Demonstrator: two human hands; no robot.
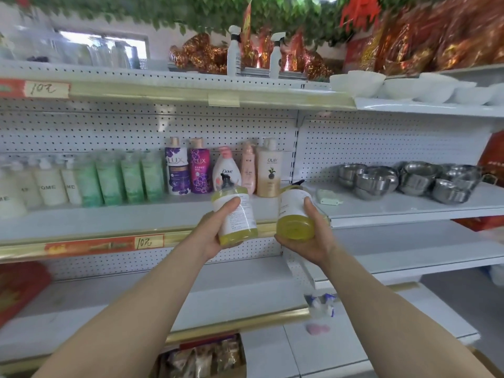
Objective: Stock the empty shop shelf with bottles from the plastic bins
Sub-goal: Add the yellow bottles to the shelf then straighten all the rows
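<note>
My left hand (215,230) grips a yellow-green pump bottle (237,214) with a white label and black pump, held upright and a little tilted. My right hand (305,241) holds a second yellow-green bottle (296,214), tipped away so its round base faces me. Both bottles hover in front of the middle shelf (109,222), just before its front edge. On that shelf stand white and green bottles at the left, then two purple LUX bottles (188,167), a Dove bottle (226,170), a pink bottle (248,167) and an OLAY bottle (268,170). No bins show.
Steel bowls (409,181) are stacked on the right shelf, with a small pale green item (327,197) nearer the divider. White bowls (395,87) and two spray bottles (234,50) sit up top. The lower white shelf (218,290) lies below my arms.
</note>
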